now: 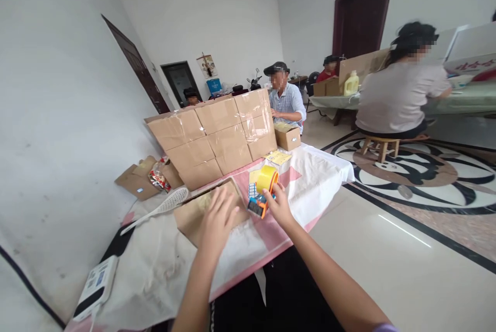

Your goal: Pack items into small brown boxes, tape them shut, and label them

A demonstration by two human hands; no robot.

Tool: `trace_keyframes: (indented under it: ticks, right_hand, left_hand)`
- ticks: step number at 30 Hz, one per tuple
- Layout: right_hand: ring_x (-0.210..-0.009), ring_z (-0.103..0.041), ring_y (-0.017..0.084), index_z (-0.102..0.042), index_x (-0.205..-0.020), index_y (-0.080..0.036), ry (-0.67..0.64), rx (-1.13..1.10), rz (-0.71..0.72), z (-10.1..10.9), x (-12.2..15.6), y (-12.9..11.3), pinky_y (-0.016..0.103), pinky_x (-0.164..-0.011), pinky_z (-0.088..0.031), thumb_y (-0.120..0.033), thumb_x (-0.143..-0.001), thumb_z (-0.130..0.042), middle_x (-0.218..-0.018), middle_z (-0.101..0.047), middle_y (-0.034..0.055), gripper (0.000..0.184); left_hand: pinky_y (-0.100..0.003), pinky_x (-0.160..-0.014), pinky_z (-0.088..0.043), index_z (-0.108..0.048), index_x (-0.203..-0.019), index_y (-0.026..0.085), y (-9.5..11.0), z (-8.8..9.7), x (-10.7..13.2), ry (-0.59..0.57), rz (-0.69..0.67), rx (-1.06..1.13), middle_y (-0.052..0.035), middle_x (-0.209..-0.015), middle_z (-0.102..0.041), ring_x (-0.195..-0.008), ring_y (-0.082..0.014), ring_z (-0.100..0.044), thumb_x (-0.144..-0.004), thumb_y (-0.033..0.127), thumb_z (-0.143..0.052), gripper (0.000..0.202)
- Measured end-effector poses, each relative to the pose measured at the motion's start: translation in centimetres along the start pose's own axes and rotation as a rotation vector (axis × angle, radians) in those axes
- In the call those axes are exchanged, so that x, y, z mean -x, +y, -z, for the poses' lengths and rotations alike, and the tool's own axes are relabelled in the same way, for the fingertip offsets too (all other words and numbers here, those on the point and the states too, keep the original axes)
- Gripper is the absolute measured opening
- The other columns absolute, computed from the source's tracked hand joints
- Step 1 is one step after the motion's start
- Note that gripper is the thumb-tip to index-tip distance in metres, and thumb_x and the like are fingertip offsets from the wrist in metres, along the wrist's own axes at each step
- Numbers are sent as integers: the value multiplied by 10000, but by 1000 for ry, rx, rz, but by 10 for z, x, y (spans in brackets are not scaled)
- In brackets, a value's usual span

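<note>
A roll of yellow packing tape [265, 178] with an orange core sits in a blue, orange and black tape dispenser [256, 207]. The fingers of my right hand [279, 207] are closed on the dispenser's right side, over the table. My left hand [220, 215] is spread, palm down, above a small cardboard box [186, 221] and holds nothing. This hand hides much of the box, so I cannot tell how its top stands. Just behind the tape lies a yellow and white sheet with blue marks [252, 189].
A tall taped cardboard screen [228, 140] stands across the table. A white fly swatter [166, 205] and a white power strip [96, 285] lie left. Another box [287, 138] stands behind right, near a person in a light blue shirt [289, 102]. Another person [399, 89] sits on a stool [382, 147].
</note>
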State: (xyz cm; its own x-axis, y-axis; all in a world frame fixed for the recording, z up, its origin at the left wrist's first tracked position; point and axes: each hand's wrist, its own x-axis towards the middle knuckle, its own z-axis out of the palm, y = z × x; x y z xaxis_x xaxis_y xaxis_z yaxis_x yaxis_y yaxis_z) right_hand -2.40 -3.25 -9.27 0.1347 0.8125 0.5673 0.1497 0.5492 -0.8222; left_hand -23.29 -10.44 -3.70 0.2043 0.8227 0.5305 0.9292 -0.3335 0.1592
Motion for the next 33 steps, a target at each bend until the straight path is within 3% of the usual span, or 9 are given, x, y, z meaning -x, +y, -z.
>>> trace_keyframes:
  ticks: [4, 6, 9, 12, 16, 21, 25, 28, 33]
  right_hand:
    - [-828, -581, 212, -620, -923, -205, -61, -87, 87, 5, 18, -36, 336, -779, -470, -424, -979, -494, -852, -639, 47, 259]
    - [-853, -575, 213, -617, -945, -208, -124, -74, 160, 12, 22, -45, 331, -777, -459, -396, -983, -499, -887, -628, 51, 225]
    - [-883, -552, 216, -597, -946, -209, -253, -1, 268, 21, 23, -46, 344, -804, -445, -392, -991, -477, -911, -598, 61, 223]
    - [-788, -494, 197, -523, -862, -215, -253, 64, 290, 23, 24, -34, 348, -755, -418, -406, -1030, -342, -842, -540, 49, 313]
    - [-701, -416, 183, -400, -756, -221, -238, 213, 384, 18, 29, -16, 411, -825, -369, -385, -1041, -239, -725, -482, 15, 366]
    - [-712, -411, 191, -412, -787, -220, -222, 251, 350, 11, 32, -7, 457, -878, -375, -369, -1037, -205, -737, -494, 26, 357]
    - [-788, -470, 232, -450, -780, -229, -50, 142, 137, 12, 22, -9, 427, -812, -411, -497, -1033, -208, -776, -525, 64, 442]
    - [-680, -462, 198, -470, -786, -232, -2, -54, -11, 16, 19, -15, 361, -684, -408, -589, -1015, -251, -743, -509, 40, 477]
    - [-626, -393, 152, -441, -716, -226, 17, -171, -132, 26, 36, -29, 302, -604, -345, -687, -965, -344, -685, -443, 1, 533]
  left_hand:
    - [-450, -1166, -401, -611, -1319, 226, 37, -20, 10, -32, 106, 494, -114, -1550, -463, -1431, -274, -430, -976, 500, -485, 457]
    - [-423, -1119, -450, -684, -1150, 212, 46, -28, 13, -36, 200, 730, -134, -1490, -516, -1375, -292, -491, -933, 532, -543, 411]
    - [-364, -982, -535, -722, -872, 185, 53, -33, 14, -83, 310, 1016, -135, -1299, -618, -1201, -305, -613, -852, 575, -629, 401]
    - [-291, -835, -554, -712, -754, 166, 59, -32, 16, -51, 414, 1166, -104, -1094, -635, -1002, -255, -654, -787, 567, -706, 402]
    - [-237, -656, -485, -649, -671, 169, 66, -29, 25, 38, 506, 1116, -26, -749, -561, -736, -172, -572, -748, 602, -733, 448]
    - [-228, -491, -374, -622, -686, 177, 71, -29, 50, -116, 629, 1115, -10, -574, -563, -524, -134, -471, -718, 734, -677, 560]
    - [-221, -439, -321, -550, -606, 188, 80, -36, 68, -248, 646, 1189, -4, -502, -538, -452, -124, -452, -684, 763, -682, 596]
    - [-210, -425, -283, -509, -595, 194, 89, -47, 74, -217, 627, 1203, -3, -499, -544, -441, -119, -452, -691, 768, -674, 605]
    - [-257, -469, -400, -523, -554, 224, 97, -68, 80, -168, 472, 998, 2, -489, -517, -444, -146, -462, -718, 825, -574, 625]
